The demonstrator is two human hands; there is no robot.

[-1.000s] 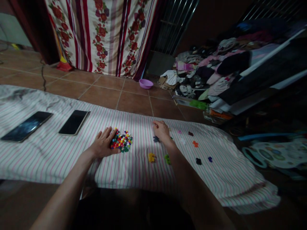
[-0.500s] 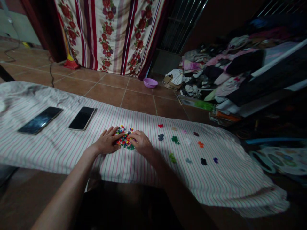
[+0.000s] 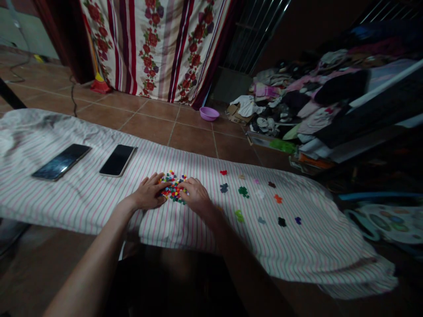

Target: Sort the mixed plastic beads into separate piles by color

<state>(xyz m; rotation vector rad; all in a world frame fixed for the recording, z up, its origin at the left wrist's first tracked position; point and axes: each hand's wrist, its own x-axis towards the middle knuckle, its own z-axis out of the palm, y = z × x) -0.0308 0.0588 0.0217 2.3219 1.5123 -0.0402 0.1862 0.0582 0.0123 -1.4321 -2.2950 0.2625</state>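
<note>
A mixed pile of tiny coloured pieces (image 3: 172, 190) lies on the striped cloth, each piece too small to make out its exact kind. My left hand (image 3: 149, 192) rests flat at the pile's left side, fingers spread and the tips touching it. From the right, my right hand (image 3: 195, 195) reaches in with bent fingers drawn together among the pieces; what they pinch, if anything, is hidden. Single-colour clusters sit further right, among them a red cluster (image 3: 224, 172), a dark green cluster (image 3: 243, 191), a lime green cluster (image 3: 239, 215), an orange cluster (image 3: 278, 199) and a black cluster (image 3: 282, 221).
Two phones lie left of the pile: a larger dark phone (image 3: 62, 162) and a phone with a pale edge (image 3: 118, 160). The striped cloth (image 3: 205, 233) covers a long low surface. Beyond stand a purple basin (image 3: 209, 114) on the tiled floor and a heap of clothes (image 3: 297, 92).
The whole view has shifted slightly, so things sit a little further right. Both hands stay at the pile, with the right fingers moving only slightly among the pieces.
</note>
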